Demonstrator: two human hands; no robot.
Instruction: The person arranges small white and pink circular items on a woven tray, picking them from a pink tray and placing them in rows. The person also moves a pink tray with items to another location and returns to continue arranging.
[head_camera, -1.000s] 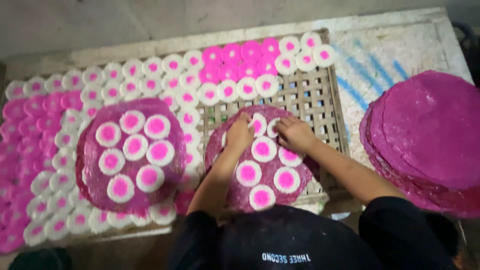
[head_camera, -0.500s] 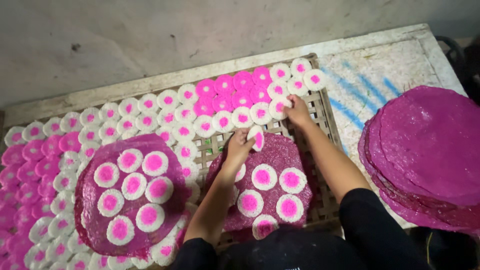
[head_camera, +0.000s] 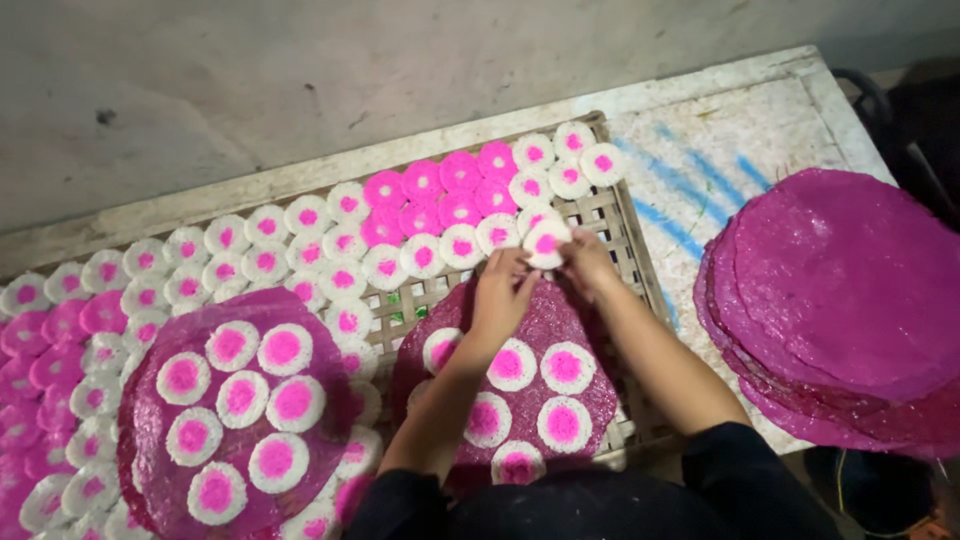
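The person's dark sleeves and body filled the bottom edge and hid the near rim of the large magenta sheet (head_camera: 545, 340) under the forearms; the rows of small discs (head_camera: 300, 255) ran off the picture at 9 o'clock, and the stack of magenta sheets (head_camera: 850, 300) was cut off at 3 o'clock. Both hands met at one small white disc with a pink centre (head_camera: 546, 244), just past the sheet's 12 o'clock edge: the left hand (head_camera: 500, 295) had its fingers curled at the disc's 8 o'clock side, the right hand (head_camera: 590, 262) pinched it from 4 o'clock, so the two hands were together, closed lightly on that disc. How firmly each gripped was hard to tell. Similar discs lay on the sheet below the hands. A second disc-covered sheet (head_camera: 150, 420) lay at 8 o'clock. All rested on a woven lattice tray (head_camera: 620, 225) on a pale, blue-streaked bench (head_camera: 720, 150), with a grey concrete wall (head_camera: 300, 70) beyond at 12 o'clock.
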